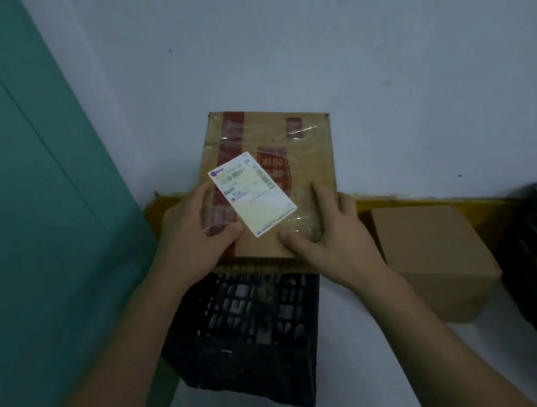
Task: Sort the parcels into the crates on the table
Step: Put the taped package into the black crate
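The parcel (301, 150) is held tilted in both hands, above the black crate (248, 337). The left hand (192, 238) grips its lower left edge, thumb beside the white label (252, 192). The right hand (330, 236) clasps its lower right corner, thumb pressed on top.

My parcel (271, 182) is matt cardboard under glossy tape (paper label (252, 193) too); the crate (245, 341) is dull black plastic.
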Demonstrator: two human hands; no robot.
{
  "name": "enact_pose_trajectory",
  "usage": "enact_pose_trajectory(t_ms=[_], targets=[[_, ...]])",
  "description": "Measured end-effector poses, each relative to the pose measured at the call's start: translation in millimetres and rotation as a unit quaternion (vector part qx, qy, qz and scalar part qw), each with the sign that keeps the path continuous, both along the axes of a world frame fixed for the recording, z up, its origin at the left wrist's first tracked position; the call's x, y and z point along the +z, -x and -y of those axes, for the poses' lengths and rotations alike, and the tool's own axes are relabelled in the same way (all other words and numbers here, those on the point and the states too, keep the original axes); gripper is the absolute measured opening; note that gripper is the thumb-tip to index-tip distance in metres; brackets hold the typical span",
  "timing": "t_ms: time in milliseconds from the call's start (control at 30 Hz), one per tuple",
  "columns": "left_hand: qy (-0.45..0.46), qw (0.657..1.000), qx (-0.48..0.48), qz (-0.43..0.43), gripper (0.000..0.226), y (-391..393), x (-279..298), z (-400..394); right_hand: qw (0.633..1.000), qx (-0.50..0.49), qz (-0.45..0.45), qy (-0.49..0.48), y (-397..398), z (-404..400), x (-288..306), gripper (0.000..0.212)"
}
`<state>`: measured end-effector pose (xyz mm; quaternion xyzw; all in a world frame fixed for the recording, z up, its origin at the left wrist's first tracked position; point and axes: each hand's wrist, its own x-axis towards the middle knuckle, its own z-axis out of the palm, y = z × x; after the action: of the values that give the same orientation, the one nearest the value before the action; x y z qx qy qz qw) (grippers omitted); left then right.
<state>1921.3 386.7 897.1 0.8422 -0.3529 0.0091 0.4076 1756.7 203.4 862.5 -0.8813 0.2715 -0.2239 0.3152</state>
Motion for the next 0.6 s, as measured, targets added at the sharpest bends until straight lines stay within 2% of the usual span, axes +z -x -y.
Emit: enact_pose_trajectory(t_ms=[100, 267, 433, 600], targets=[[-0.080, 0.996, 0.030, 0.026, 0.085, -31, -7, 11, 0.999, 0.017, -0.044, 0.001, -35, 6, -16, 0.108], [-0.188, 0.982, 0.021, 0.009, 0.092, -78, -54, 24, 0.992, 0.024, -0.122, -0.027, -74, 14, -51, 0.112], [-0.250, 0.968, 0.019, -0.030, 0.097, -104, -101, 36, 0.979, 0.017, -0.184, -0.082, -96, 8, -78, 0.107], [-0.307, 0.948, -0.035, -0.079, 0.118, -124, -135, 43, 0.957, 0.017, -0.256, -0.133, -117, 13, -100, 0.123]])
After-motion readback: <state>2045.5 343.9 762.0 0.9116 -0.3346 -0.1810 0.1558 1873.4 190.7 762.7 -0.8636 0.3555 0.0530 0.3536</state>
